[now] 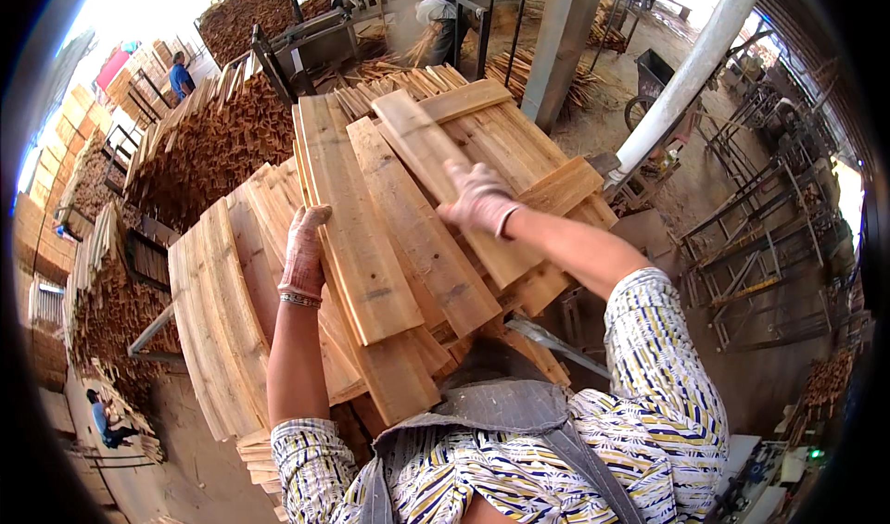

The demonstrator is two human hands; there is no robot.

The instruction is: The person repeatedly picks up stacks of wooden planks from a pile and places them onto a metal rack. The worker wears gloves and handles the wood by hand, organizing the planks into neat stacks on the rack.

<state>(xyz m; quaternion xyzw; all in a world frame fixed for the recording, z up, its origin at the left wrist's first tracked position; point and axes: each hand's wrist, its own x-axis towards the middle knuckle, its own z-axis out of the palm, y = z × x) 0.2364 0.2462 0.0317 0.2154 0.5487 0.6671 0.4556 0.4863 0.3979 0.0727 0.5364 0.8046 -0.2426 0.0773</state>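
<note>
Your gloved left hand [304, 251] curls around the edge of a pale plank [352, 218]; your right hand [479, 200] lies flat, fingers spread, on another board [445, 176] atop the armful, amid stacked timber [209, 144] in a dusty sawmill yard

white pipe [691, 70], grey pillar [556, 42], metal racks [760, 237]

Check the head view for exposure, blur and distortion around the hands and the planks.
Head view: sky at upper left is blown out white; the planks are evenly lit and sharp; the right hand is slightly soft, the left hand crisp; fisheye bends the white pipe and side stacks toward the dark rim.
</note>
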